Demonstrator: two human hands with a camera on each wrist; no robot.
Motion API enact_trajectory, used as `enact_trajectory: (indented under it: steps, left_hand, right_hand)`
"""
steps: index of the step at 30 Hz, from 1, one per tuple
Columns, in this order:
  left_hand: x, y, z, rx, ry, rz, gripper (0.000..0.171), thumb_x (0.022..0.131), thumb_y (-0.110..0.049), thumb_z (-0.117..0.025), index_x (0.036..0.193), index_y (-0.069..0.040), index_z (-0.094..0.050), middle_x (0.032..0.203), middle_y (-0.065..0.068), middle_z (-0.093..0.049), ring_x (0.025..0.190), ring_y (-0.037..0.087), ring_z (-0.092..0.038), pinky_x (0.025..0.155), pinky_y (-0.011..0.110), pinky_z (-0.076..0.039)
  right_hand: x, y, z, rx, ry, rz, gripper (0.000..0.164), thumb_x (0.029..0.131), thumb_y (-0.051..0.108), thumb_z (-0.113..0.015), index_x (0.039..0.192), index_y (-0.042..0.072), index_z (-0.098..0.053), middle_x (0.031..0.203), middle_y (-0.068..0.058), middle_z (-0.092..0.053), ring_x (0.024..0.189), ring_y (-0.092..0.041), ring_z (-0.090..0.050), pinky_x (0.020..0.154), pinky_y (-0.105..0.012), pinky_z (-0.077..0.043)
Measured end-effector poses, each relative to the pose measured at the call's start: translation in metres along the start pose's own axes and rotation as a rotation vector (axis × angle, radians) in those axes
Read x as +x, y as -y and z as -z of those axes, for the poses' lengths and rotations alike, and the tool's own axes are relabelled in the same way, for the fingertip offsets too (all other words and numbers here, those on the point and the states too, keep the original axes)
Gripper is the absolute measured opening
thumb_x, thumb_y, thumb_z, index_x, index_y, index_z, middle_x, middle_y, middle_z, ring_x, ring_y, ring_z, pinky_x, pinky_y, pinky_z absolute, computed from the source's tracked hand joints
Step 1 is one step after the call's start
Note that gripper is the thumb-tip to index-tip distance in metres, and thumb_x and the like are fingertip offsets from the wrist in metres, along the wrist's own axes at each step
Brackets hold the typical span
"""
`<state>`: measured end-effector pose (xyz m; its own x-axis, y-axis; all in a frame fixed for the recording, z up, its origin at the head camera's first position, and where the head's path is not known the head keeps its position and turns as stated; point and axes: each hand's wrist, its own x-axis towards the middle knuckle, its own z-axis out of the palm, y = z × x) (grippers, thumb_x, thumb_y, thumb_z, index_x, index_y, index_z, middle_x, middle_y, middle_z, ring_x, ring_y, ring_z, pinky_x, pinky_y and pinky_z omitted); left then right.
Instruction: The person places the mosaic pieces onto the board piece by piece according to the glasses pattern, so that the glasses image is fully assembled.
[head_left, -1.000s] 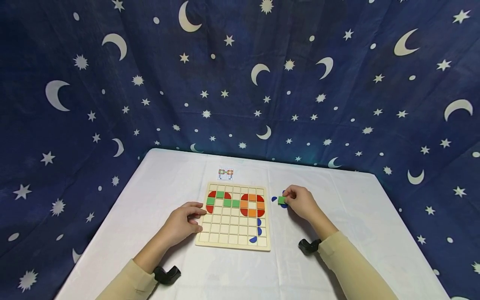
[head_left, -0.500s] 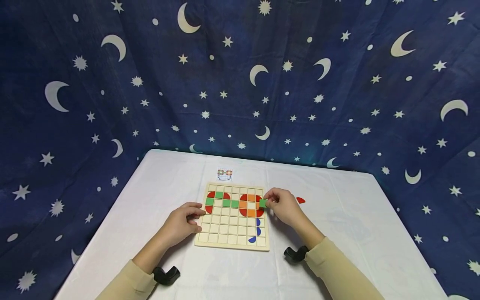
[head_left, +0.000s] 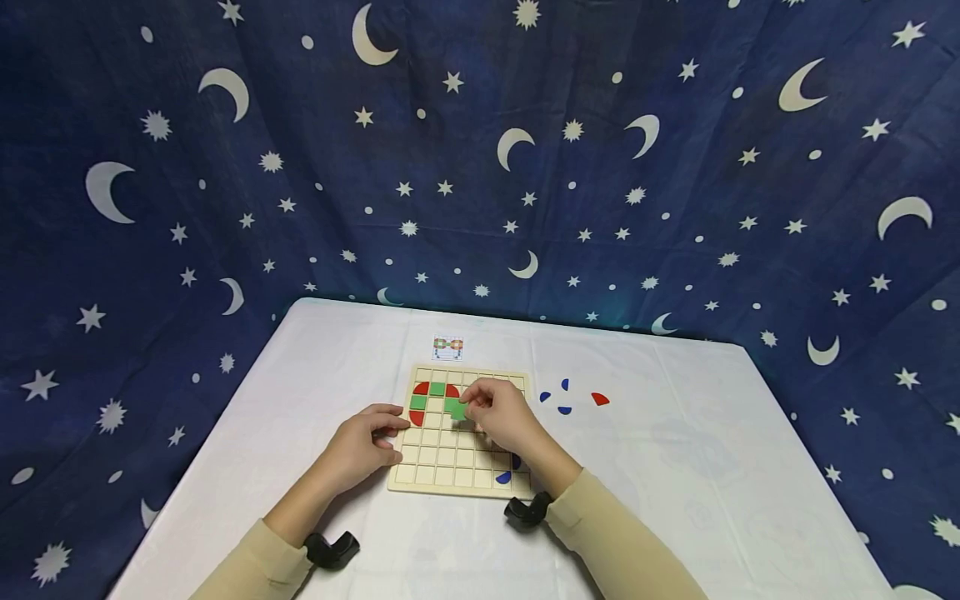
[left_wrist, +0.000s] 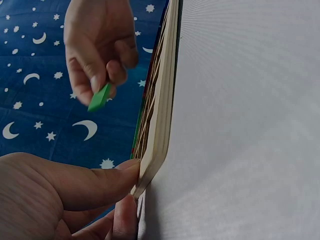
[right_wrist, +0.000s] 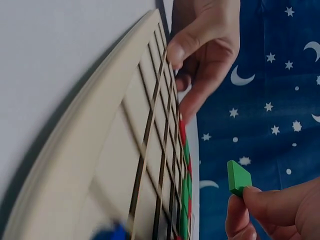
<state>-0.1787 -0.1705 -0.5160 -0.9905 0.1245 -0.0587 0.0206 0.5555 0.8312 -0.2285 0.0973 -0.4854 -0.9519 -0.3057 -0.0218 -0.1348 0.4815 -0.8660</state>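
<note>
My right hand [head_left: 506, 417] pinches a green square tile [right_wrist: 239, 178] between thumb and fingertips, over the upper middle of a wooden grid board [head_left: 442, 489]. The right wrist view has this tile tilted, apart from the grid. My left hand [head_left: 360, 450] rests at the board's left edge, thumb and forefinger spread along it; the left wrist view shows the thumb [left_wrist: 117, 182] touching the rim. Red quarter-circle pieces [head_left: 417, 417] and green squares [head_left: 437, 389] lie in cells at the upper left. The right hand and forearm cover the orange and red ring on the right side.
Right of the board lie several blue half-circle pieces [head_left: 565, 410] and one red quarter-circle piece [head_left: 600, 399]. A small pattern card [head_left: 447, 347] is behind the board. Another blue piece [head_left: 503, 477] sits in the grid's lower right. A starry curtain [head_left: 480, 167] rises behind the white table.
My right hand has carried the green tile leftward from the loose pieces to over the board. Loose blue pieces and the red piece have come into view. My left hand has stayed put.
</note>
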Motion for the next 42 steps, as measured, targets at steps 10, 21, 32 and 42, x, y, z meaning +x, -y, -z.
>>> enact_trajectory:
  steps: [10,21,32,42]
  left_hand:
    - [0.001,-0.001,0.001,0.002,0.004,-0.003,0.044,0.077,0.005,-0.088,0.118,-0.009,-0.081,0.148,0.005,-0.065,0.104,0.014,-0.064,0.079,0.019,-0.055]
    - [0.000,-0.002,0.000,0.016,0.008,-0.008,0.044,0.077,0.004,-0.089,0.118,-0.009,-0.081,0.148,0.005,-0.065,0.101,0.013,-0.064,0.078,0.019,-0.054]
    - [-0.001,-0.003,0.001,0.012,0.016,-0.016,0.043,0.077,0.004,-0.089,0.118,-0.009,-0.081,0.148,0.007,-0.065,0.103,0.014,-0.065,0.078,0.019,-0.055]
    - [-0.001,-0.002,0.001,0.015,0.004,-0.008,0.042,0.077,0.004,-0.088,0.116,-0.009,-0.082,0.147,0.006,-0.065,0.103,0.014,-0.065,0.078,0.019,-0.055]
  right_hand:
    - [0.012,0.010,-0.031,-0.081,-0.017,-0.028,0.009,0.095,0.006,-0.074,0.098,0.014,-0.078,0.080,0.003,-0.064,0.072,-0.013,-0.056,0.066,-0.028,-0.046]
    - [0.015,0.006,-0.045,-0.143,-0.056,-0.037,0.008,0.094,0.010,-0.077,0.094,0.018,-0.079,0.077,0.005,-0.066,0.073,-0.012,-0.057,0.070,-0.030,-0.049]
    - [0.013,0.007,-0.051,-0.265,-0.026,0.010,0.013,0.089,0.012,-0.084,0.099,0.017,-0.076,0.077,0.008,-0.060,0.070,-0.009,-0.054,0.073,-0.028,-0.047]
    - [0.014,0.008,-0.054,-0.324,-0.012,0.029,0.012,0.090,0.010,-0.082,0.099,0.017,-0.076,0.075,0.009,-0.058,0.069,-0.009,-0.053,0.075,-0.029,-0.047]
